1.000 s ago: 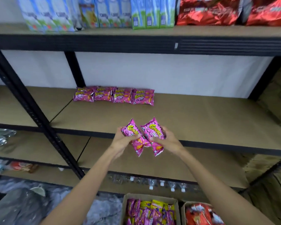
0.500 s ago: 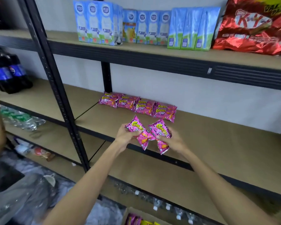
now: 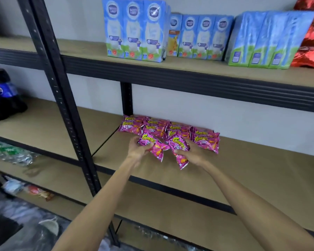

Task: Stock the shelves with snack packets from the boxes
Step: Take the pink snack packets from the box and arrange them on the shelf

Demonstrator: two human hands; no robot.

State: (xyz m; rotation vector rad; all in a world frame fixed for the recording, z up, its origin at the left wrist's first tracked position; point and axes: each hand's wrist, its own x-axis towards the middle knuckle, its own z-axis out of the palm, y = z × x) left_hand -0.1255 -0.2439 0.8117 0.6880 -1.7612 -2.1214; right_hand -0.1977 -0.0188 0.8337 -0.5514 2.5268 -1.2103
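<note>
Now my left hand (image 3: pixel 137 151) grips one pink Cornitoz packet (image 3: pixel 149 141) and my right hand (image 3: pixel 193 153) a second packet (image 3: pixel 178 144), beside the packet row (image 3: pixel 206 139) on the shelf (image 3: pixel 252 171).

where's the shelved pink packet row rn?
Head view, centre: the pink packet row lies at the back of the middle shelf, just beyond the left hand and right hand, below the milk cartons.

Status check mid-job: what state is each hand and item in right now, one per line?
Left hand: grips the left pink packet.
Right hand: grips the right pink packet.
Shelved packets: lying flat in a row.
Milk cartons: upright, side by side.
Cola bottles: upright.
</note>
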